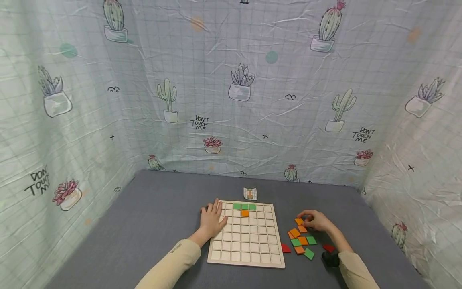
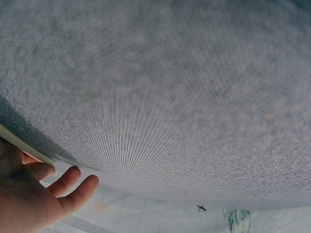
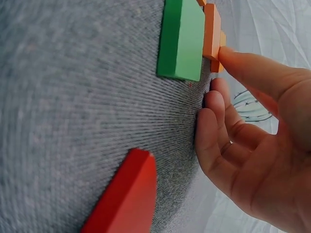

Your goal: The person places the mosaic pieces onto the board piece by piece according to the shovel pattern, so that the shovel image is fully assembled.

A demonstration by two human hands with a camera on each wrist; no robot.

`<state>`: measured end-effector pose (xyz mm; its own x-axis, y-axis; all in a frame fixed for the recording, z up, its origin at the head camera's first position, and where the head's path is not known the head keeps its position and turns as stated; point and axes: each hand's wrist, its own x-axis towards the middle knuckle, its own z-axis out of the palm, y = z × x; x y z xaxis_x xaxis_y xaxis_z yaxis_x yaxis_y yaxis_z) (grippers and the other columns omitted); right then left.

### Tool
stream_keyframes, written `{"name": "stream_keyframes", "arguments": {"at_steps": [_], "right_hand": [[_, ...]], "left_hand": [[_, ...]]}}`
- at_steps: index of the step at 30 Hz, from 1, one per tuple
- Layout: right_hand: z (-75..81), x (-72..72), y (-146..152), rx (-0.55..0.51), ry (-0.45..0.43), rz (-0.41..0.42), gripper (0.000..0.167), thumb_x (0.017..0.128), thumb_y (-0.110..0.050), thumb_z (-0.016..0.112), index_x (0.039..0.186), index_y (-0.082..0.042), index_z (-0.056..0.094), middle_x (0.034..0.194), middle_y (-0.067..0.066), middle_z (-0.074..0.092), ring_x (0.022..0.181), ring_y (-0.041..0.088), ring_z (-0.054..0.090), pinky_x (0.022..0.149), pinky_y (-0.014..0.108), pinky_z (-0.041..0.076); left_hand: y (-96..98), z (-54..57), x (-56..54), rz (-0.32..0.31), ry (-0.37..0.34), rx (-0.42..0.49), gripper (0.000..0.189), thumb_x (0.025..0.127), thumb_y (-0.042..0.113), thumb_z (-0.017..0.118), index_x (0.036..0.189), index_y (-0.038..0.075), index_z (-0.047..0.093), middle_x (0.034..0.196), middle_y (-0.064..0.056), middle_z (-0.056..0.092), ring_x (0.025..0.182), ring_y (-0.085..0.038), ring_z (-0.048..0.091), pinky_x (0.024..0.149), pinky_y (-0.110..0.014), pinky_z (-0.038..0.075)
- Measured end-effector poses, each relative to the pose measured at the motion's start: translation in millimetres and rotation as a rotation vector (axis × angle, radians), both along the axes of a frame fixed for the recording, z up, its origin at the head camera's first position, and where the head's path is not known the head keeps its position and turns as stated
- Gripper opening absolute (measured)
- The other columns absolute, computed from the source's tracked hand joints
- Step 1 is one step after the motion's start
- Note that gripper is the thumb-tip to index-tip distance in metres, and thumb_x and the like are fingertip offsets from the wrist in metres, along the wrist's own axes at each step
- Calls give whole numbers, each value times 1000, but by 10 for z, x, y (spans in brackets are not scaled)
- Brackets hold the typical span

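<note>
Evidently, the left hand (image 1: 211,222) lies with fingers spread over the left edge of the wooden grid board (image 1: 246,248), grasping nothing. I see three green tiles (image 1: 244,206) side by side in the board's far row and one orange tile (image 1: 245,213) directly nearer than the middle one. Rightward, the right hand (image 1: 317,221) reaches an orange square (image 1: 299,221) among loose tiles (image 1: 302,240) on the grey surface (image 1: 162,216); from my view, I cannot tell whether it pinches it.
</note>
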<state>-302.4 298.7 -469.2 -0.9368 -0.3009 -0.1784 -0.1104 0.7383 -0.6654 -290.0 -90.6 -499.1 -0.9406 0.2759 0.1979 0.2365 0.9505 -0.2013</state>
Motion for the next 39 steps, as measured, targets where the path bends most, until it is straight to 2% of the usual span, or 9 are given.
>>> {"name": "stream_keyframes", "arguments": {"at_steps": [7, 11, 21, 30, 39], "right_hand": [[-12, -28, 24, 4, -26, -40, 22, 82, -10, 62, 103, -2, 61, 72, 3, 58, 57, 14, 45, 51, 28, 40], [-23, -60, 43, -12, -54, -79, 23, 80, -12, 64, 101, -2, 61, 72, 3, 58, 61, 14, 47, 52, 29, 42], [-18, -119, 50, -43, -97, -146, 26, 79, -12, 64, 102, 0, 60, 68, 2, 57, 58, 13, 50, 50, 29, 42], [1, -95, 130, -123, -142, -51, 35, 80, -9, 63, 109, 8, 53, 72, -1, 61, 58, 10, 49, 51, 26, 42], [-55, -98, 100, -115, -109, -73, 32, 78, -7, 65, 106, 5, 56, 68, -3, 59, 58, 10, 48, 49, 26, 40]], "left_hand": [[1, -4, -7, -3, -8, 16, 61, 91, 51, 33, 137, 11, 37, 142, -8, 35, 111, -30, 43, 76, -48, 36], [-3, -13, -10, -5, -9, 24, 61, 91, 50, 34, 137, 10, 37, 142, -8, 36, 110, -30, 43, 76, -48, 36], [-17, -25, -9, -8, 9, 22, 61, 91, 51, 34, 137, 10, 37, 142, -8, 36, 110, -30, 43, 76, -48, 36], [-19, -20, -4, -11, 7, 27, 61, 91, 51, 34, 137, 10, 37, 142, -8, 35, 110, -30, 42, 77, -48, 36], [-21, -16, -3, -16, 13, 29, 60, 91, 50, 35, 136, 10, 38, 142, -9, 36, 110, -31, 43, 77, -48, 36]]}}
